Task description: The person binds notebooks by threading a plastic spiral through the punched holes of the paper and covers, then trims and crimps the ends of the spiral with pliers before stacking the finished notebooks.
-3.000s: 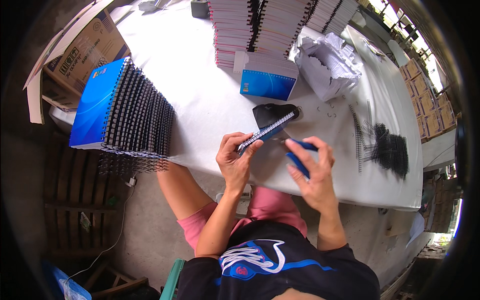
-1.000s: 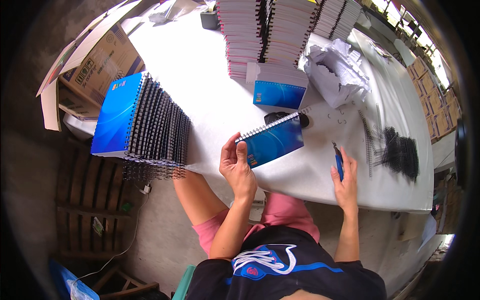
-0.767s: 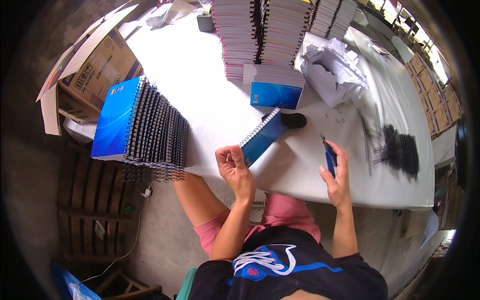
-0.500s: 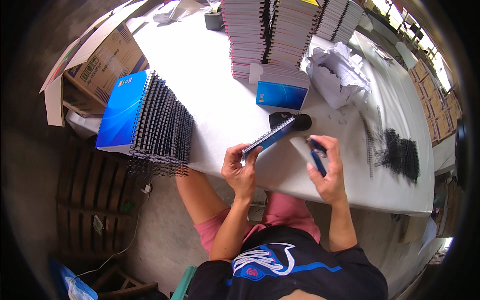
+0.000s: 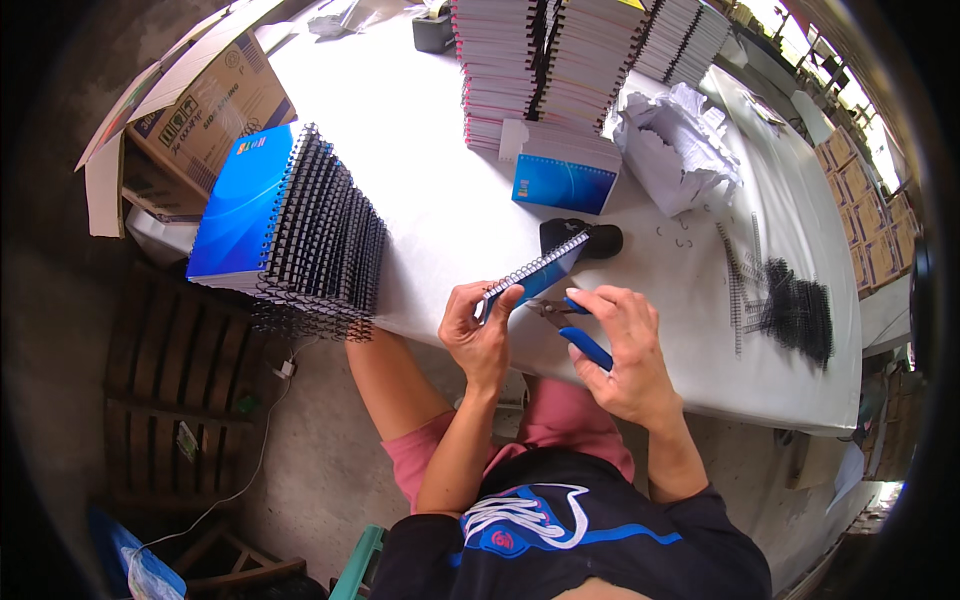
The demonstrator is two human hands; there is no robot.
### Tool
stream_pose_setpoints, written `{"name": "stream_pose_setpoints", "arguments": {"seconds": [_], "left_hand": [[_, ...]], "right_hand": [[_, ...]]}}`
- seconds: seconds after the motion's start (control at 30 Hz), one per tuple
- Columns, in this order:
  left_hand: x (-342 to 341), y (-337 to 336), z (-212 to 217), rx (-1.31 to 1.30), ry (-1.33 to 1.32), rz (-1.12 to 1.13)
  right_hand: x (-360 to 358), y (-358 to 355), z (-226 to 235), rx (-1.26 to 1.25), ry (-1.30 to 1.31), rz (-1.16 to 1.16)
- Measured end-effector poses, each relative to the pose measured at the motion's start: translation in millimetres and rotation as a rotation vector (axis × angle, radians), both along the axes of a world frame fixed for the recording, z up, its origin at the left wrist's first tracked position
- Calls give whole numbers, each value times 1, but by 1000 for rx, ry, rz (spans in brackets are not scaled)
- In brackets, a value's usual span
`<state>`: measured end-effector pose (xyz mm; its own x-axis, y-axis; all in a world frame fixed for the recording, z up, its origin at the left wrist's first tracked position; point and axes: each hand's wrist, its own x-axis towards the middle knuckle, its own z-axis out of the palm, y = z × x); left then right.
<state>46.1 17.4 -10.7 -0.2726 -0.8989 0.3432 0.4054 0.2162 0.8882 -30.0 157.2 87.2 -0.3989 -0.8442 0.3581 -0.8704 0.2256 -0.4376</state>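
Note:
My left hand [image 5: 480,330] pinches the near end of a blue-covered spiral notebook [image 5: 545,275], which is tilted with its coil edge up. In my right hand [image 5: 628,355] are blue-handled pliers or cutters [image 5: 585,340], their handles spread apart. The metal jaws lie close to the notebook's near end, beside my left fingers; whether they touch the wire I cannot tell. Behind the notebook's far end lies a black object [image 5: 600,241] with a rounded end. A tall stack of blue spiral notebooks [image 5: 300,230] stands at the table's left edge.
Tall stacks of bound books [image 5: 545,75] rise at the back, with blue-covered sheets [image 5: 565,185] before them. Crumpled white paper [image 5: 680,150] sits to their right. Loose black coils [image 5: 795,310] lie at the right. An open cardboard box [image 5: 210,115] stands far left on the white table [image 5: 420,220].
My right hand has moved left with the pliers, bringing the jaws up to the notebook's near end. The left hand still holds the notebook in nearly the same place.

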Motion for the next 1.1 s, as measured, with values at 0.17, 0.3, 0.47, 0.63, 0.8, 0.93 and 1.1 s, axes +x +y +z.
{"name": "stream_pose_setpoints", "arguments": {"seconds": [0.17, 0.3, 0.47, 0.63, 0.8, 0.93, 1.1], "left_hand": [[-3, 3, 8, -134, 5, 75], [-3, 6, 17, -217, -25, 91], [-4, 7, 12, -301, -9, 95], [-3, 8, 9, -327, -18, 60], [-5, 5, 8, -331, -42, 98], [-5, 3, 8, -236, -15, 46], [-3, 4, 11, -154, -92, 64]], "right_hand": [[7, -9, 9, 41, 91, -23], [4, -10, 10, 71, 122, -19], [1, -9, 14, 109, -12, 45], [-7, -8, 10, 72, -109, 88], [-13, -15, -5, 11, 55, 88], [-15, -18, -11, 38, 90, 80], [-29, -21, 5, -50, 506, 8]]}}
